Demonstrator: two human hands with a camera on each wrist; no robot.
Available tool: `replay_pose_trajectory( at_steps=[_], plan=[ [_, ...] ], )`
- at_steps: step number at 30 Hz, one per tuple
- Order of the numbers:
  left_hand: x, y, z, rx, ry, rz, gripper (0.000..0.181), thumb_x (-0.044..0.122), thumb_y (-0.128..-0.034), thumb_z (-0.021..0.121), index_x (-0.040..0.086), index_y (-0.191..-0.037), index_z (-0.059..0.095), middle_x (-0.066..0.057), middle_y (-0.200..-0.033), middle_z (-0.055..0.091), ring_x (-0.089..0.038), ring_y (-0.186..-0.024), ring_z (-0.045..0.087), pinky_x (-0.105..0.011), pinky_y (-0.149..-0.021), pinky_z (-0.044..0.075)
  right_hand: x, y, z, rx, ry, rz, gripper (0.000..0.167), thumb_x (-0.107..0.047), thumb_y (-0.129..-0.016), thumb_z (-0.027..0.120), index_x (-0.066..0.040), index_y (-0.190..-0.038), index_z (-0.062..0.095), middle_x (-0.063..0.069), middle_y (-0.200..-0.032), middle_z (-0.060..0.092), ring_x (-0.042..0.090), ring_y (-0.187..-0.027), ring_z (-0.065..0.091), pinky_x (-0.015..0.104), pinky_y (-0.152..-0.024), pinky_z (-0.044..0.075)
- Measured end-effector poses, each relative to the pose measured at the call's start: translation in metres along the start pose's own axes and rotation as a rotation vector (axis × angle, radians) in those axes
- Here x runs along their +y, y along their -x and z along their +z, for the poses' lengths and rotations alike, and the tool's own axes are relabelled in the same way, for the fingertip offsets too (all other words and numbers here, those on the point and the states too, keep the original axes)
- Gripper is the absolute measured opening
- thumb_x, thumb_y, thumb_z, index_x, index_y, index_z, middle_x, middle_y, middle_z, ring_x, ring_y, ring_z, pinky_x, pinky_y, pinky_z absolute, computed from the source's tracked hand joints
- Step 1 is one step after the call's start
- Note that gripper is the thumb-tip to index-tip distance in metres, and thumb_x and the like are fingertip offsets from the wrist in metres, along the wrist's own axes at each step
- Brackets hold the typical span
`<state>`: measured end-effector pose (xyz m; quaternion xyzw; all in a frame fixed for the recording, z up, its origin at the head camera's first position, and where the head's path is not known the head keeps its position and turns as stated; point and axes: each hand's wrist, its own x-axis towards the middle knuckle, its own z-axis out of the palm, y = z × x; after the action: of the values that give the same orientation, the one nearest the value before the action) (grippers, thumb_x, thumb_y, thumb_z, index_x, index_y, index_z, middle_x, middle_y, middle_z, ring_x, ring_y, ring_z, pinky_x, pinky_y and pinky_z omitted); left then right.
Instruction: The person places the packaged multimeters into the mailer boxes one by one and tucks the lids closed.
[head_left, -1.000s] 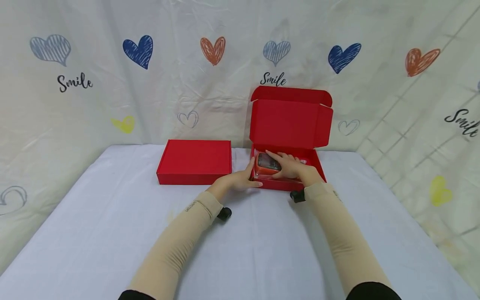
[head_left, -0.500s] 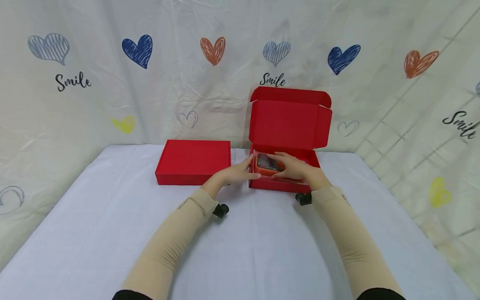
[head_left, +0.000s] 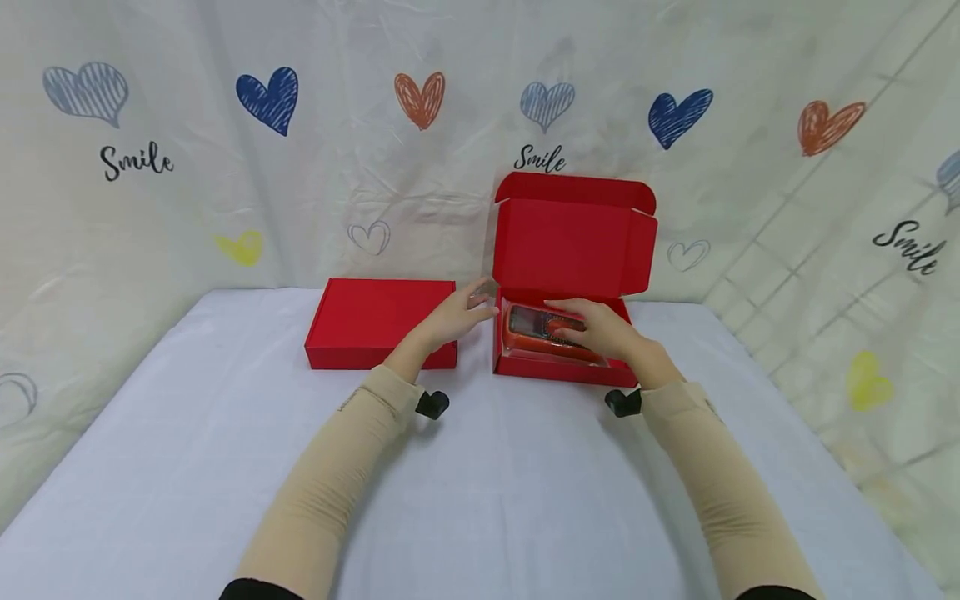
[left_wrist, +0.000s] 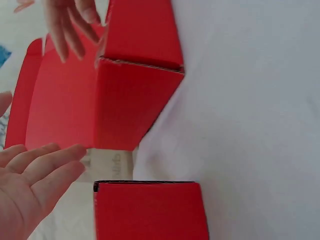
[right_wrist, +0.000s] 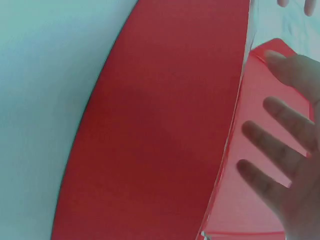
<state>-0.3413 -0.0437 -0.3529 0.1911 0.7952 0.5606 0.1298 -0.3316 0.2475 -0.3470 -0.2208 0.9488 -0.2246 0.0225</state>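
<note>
In the head view an orange multimeter (head_left: 527, 322) with a dark face lies in clear plastic inside the open red box (head_left: 555, 367). My right hand (head_left: 606, 332) is over its right part, fingers spread; whether they touch it is hard to tell. The right wrist view shows that hand (right_wrist: 301, 187) with fingers apart, above the box. Just left of the box is my left hand (head_left: 453, 320), holding nothing. In the left wrist view its fingers are extended (left_wrist: 47, 170) beside the box's side wall (left_wrist: 135, 105). The multimeter is hidden in both wrist views.
A closed red box (head_left: 382, 321) stands to the left, behind my left forearm. The raised lid (head_left: 572, 246) of the open box stands close to the back curtain (head_left: 442, 167). White cloth (head_left: 502, 492) covers the table.
My left hand has drawn back to the left, away from the box's edge. My right hand has shifted right, so more of the multimeter shows. The head view has turned slightly right.
</note>
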Motion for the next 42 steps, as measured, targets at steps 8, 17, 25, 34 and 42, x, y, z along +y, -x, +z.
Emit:
replay_pose_trajectory(
  at_steps=[8,17,25,34,42],
  plan=[
    [-0.005,-0.015,-0.007,0.213,0.144,0.027,0.059,0.021,-0.1072,0.055,0.013,-0.161,0.033,-0.012,-0.157,0.046,-0.028,-0.14,0.048,-0.048,-0.115,0.037,0.012,0.002,0.002,0.355,-0.097,0.005,0.046,-0.01,-0.101,0.066,-0.008,-0.146,0.057,0.018,-0.134,0.064,0.037,-0.119,0.06,0.054,-0.093,0.055],
    [0.0,-0.037,-0.002,0.332,0.21,0.081,0.05,0.014,-0.1068,0.051,0.002,-0.154,0.043,-0.02,-0.154,0.047,-0.028,-0.138,0.05,-0.041,-0.112,0.041,0.042,0.0,-0.009,0.755,-0.504,0.228,0.039,-0.023,-0.105,0.058,-0.002,-0.138,0.063,0.009,-0.119,0.069,0.021,-0.096,0.066,0.018,-0.083,0.052],
    [0.001,-0.045,0.003,0.36,0.184,0.068,0.048,0.012,-0.1066,0.051,0.002,-0.153,0.045,-0.015,-0.153,0.05,-0.025,-0.141,0.046,-0.036,-0.113,0.041,0.065,-0.002,-0.02,0.997,-0.925,0.469,0.036,-0.015,-0.101,0.061,-0.001,-0.134,0.065,0.0,-0.104,0.067,0.009,-0.082,0.064,0.015,-0.075,0.053],
    [-0.002,-0.048,0.01,0.247,0.202,0.018,0.06,0.016,-0.107,0.052,0.003,-0.161,0.03,-0.016,-0.162,0.036,-0.025,-0.15,0.032,-0.039,-0.118,0.033,0.066,-0.005,-0.04,0.618,-0.756,0.52,0.072,-0.019,-0.106,0.049,-0.007,-0.165,0.011,0.017,-0.169,0.018,0.029,-0.154,0.021,0.041,-0.121,0.027],
    [0.005,-0.064,0.018,0.289,0.256,-0.009,0.065,0.016,-0.1053,0.054,0.006,-0.163,0.025,-0.014,-0.165,0.032,-0.024,-0.151,0.03,-0.035,-0.118,0.034,0.067,-0.006,-0.047,0.58,-0.732,0.498,0.068,-0.022,-0.107,0.049,-0.007,-0.164,0.017,0.022,-0.162,0.03,0.034,-0.146,0.036,0.044,-0.118,0.033]
  ],
)
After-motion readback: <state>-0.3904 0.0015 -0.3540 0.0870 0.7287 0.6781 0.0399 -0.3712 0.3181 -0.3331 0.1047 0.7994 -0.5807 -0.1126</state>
